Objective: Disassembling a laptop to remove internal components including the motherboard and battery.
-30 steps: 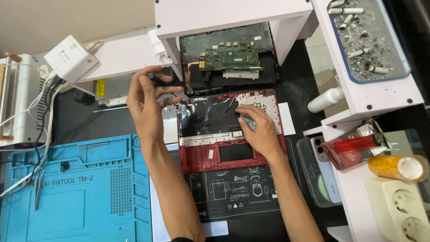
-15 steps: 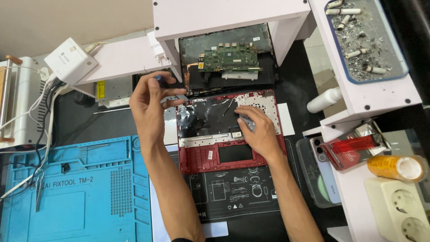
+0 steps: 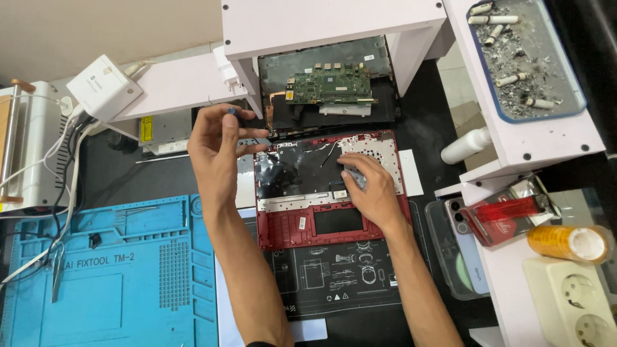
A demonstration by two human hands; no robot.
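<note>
A person's left hand (image 3: 218, 144) pinches a small dark screwdriver (image 3: 231, 112) above the table while the right hand (image 3: 371, 189) presses flat on the opened red laptop shell (image 3: 292, 225), where a slip could tear thin cables.

My right hand (image 3: 369, 193) covered part of the red case (image 3: 331, 189). The tool in my left hand (image 3: 218, 144) was too small to identify. The frame cropped the blue mat (image 3: 109, 270).

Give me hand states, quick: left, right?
Left hand: fingers closed on a screwdriver, raised beside the case.
Right hand: flat on the red laptop case, holding nothing visible.
</note>
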